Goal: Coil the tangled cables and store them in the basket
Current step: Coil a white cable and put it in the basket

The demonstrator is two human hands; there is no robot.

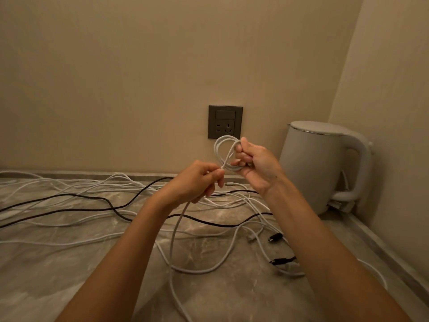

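Ctr of frame, a bit right: right hand (255, 163) is up above the counter (69, 287), fingers curled round a small coil (224, 149) of white cable. The coil is a few loops, held upright in front of the wall socket (225, 122). Left hand (197, 182) sits just below-left of it, thumb & fingers pinching the same white cable (175, 231) where it leaves the coil. The hands nearly touch. From the left hand the cable drops thru mid-frame, bends at the counter and runs off the bottom edge btw the two forearms.

The other cables (111, 212) lie uncoiled: loose white strands spread over the counter from the left edge to right of ctr, crossing each other. A black cable (69, 195) winds thru them, 2 strands showing at left. Can't tell how many separate cables there are. Two black plugs (276, 237) lie on the counter right of ctr, beside the right forearm, one below the other, w/ a small white plug near them.

A white kettle (320, 163) stands at mid-right in the corner, against the wall, lid shut, handle to the right. Counter is marbled grey-beige stone; walls beige, light dim & warm.
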